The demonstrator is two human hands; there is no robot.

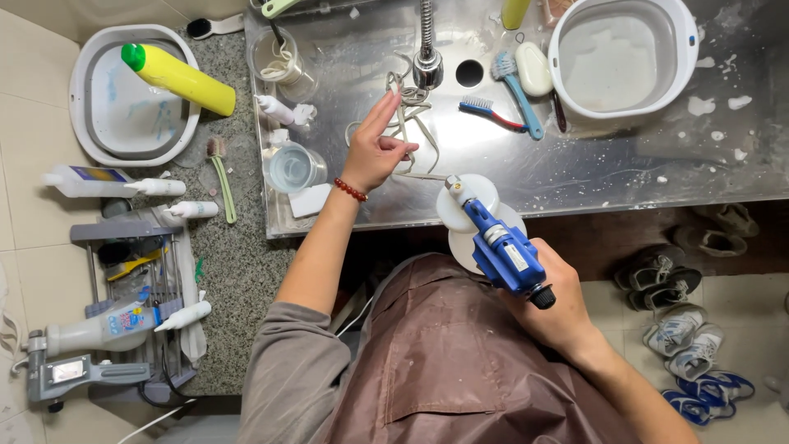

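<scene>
Holding a blue power tool (505, 251) with a white round pad (472, 215) on its head, the right hand (555, 308) is clamped around the grip, at about five o'clock from the faucet (426, 49). The tool hangs over the front edge of the steel sink (575, 164), half above the brown apron (444, 353). The left hand (374, 148) is at ten o'clock from the tool, fingers spread apart and lifted, with the thumb and a finger pinching grey laces (411, 123) that lie wet on the steel. I think the main risk is here: if the pad spins while loose laces are so near, they could wind around it and pull the fingers in. The surface looks wet and soapy, so the grip on the tool may slip. At nine o'clock from the left hand a clear cup (294, 167) stands near the sink edge, and an elbow could knock it. Brushes (509, 103) and a white basin (620, 57) at one o'clock are well apart. Shoes (690, 329) lie on the floor at four o'clock.
</scene>
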